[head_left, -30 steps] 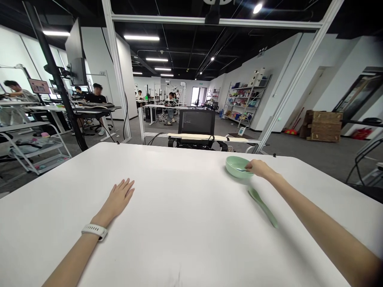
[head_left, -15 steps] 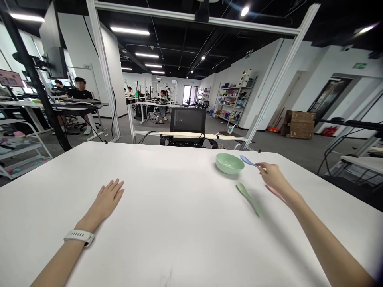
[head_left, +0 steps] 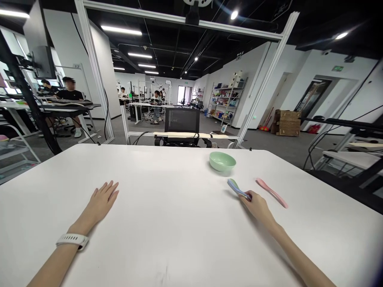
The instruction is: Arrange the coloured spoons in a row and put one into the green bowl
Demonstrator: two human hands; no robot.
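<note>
My right hand point(head_left: 256, 205) pinches the handle of a blue spoon point(head_left: 235, 188), its bowl end pointing away and to the left. Just behind the blue one shows the edge of a green spoon point(head_left: 234, 183); the rest of it is hidden by the blue spoon and my hand. Beyond them stands a light green bowl point(head_left: 222, 162). A pink spoon point(head_left: 272, 193) lies on the table to the right of my hand. My left hand point(head_left: 101, 202) rests flat on the left part of the table, fingers stretched out, holding nothing.
The white table point(head_left: 161, 223) spans the foreground. A metal frame point(head_left: 260, 79) rises at its far side, with a black office chair point(head_left: 182, 120) behind. Other people sit at desks in the background, one person point(head_left: 70, 93) at the left.
My right hand has moved nearer and to the left with the blue spoon, from beside the bowl to over the green spoon. The pink spoon is now uncovered. The camera view has shifted slightly.
</note>
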